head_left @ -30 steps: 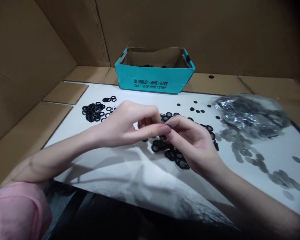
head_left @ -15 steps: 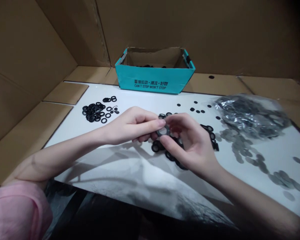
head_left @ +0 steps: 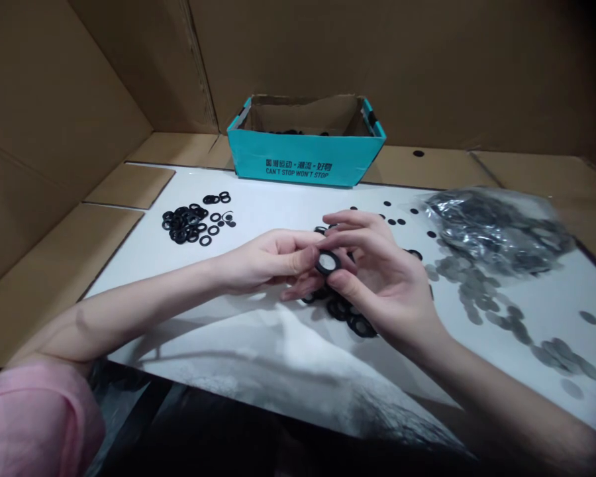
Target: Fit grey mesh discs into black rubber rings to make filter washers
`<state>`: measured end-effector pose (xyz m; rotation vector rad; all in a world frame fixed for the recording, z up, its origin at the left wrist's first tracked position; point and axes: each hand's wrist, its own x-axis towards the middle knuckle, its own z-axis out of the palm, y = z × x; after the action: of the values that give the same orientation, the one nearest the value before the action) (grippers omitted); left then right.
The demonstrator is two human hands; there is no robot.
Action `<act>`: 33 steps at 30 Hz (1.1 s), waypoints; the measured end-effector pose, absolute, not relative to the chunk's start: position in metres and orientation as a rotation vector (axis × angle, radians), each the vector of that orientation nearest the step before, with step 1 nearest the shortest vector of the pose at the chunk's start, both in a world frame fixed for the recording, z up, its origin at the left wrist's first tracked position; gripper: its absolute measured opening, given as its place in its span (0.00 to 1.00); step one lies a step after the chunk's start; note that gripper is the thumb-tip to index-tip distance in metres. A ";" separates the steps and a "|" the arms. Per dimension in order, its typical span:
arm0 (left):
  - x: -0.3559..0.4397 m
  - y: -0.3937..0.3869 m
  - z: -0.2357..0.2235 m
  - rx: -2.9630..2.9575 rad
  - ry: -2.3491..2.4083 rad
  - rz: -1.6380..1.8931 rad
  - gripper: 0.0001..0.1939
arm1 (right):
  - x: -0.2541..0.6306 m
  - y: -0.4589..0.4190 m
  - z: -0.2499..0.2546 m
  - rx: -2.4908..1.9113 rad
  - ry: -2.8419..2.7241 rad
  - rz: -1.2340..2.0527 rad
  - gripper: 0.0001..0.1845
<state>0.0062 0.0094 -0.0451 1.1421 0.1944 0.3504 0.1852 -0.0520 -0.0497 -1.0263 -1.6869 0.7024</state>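
Both hands meet over the white table around one black ring with a pale, round centre (head_left: 328, 263). My left hand (head_left: 273, 262) pinches the ring's left edge between thumb and fingers. On the other side, my right hand (head_left: 390, 278) grips the lower right edge with its thumb and a finger, while its upper fingers stretch out to the left. Beneath the hands lies a heap of similar black rings (head_left: 361, 324), partly hidden by them. Whether the centre is a grey disc or an open hole, I cannot tell.
A turquoise box (head_left: 305, 159) with dark pieces inside stands at the back. Black rings (head_left: 183, 224) are piled at left. On the right are a clear plastic bag (head_left: 501, 228), scattered grey discs (head_left: 481, 291) and small black discs (head_left: 400, 222). Cardboard walls (head_left: 402, 73) surround the table.
The ring has turned so that its face shows more fully. My right hand's upper fingers have lifted and spread, and my left hand has dropped slightly.
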 end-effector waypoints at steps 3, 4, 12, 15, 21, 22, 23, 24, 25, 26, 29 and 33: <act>0.008 0.006 -0.049 1.091 0.175 0.383 0.14 | 0.183 -0.053 -0.049 -0.991 -1.691 0.684 0.07; 0.009 0.004 -0.050 1.075 0.178 0.394 0.14 | 0.182 -0.053 -0.048 -0.982 -1.696 0.670 0.06; 0.004 0.019 -0.047 1.279 0.306 0.370 0.30 | 0.190 -0.051 -0.047 -1.028 -1.817 0.477 0.06; -0.013 0.043 -0.027 1.504 0.420 0.362 0.40 | 0.210 -0.049 -0.047 -1.118 -1.953 0.228 0.07; -0.069 0.088 0.015 2.357 1.218 0.171 0.31 | 0.268 -0.050 -0.064 -1.271 -2.121 -0.082 0.10; -0.076 0.094 0.017 2.446 1.365 0.003 0.29 | 0.274 -0.051 -0.068 -1.287 -2.125 -0.090 0.11; -0.082 0.100 0.016 2.485 1.456 -0.153 0.28 | 0.279 -0.051 -0.072 -1.293 -2.138 -0.092 0.13; -0.087 0.105 0.014 2.476 1.533 -0.315 0.27 | 0.283 -0.052 -0.075 -1.297 -2.155 -0.077 0.15; -0.090 0.110 0.010 2.451 1.578 -0.433 0.26 | 0.285 -0.053 -0.077 -1.302 -2.165 -0.055 0.17; -0.093 0.115 0.006 2.431 1.579 -0.518 0.26 | 0.286 -0.055 -0.077 -1.310 -2.170 -0.027 0.19; -0.101 0.127 -0.007 2.404 1.556 -0.614 0.26 | 0.291 -0.064 -0.072 -1.374 -2.102 0.029 0.20; -0.110 0.137 -0.014 2.390 1.589 -0.699 0.26 | 0.312 -0.087 -0.061 -1.617 -1.848 0.089 0.06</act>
<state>-0.1102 0.1371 -0.0144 2.3903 1.5886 -0.6989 0.3118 -0.0870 -0.0611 -1.6169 -1.8479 0.0887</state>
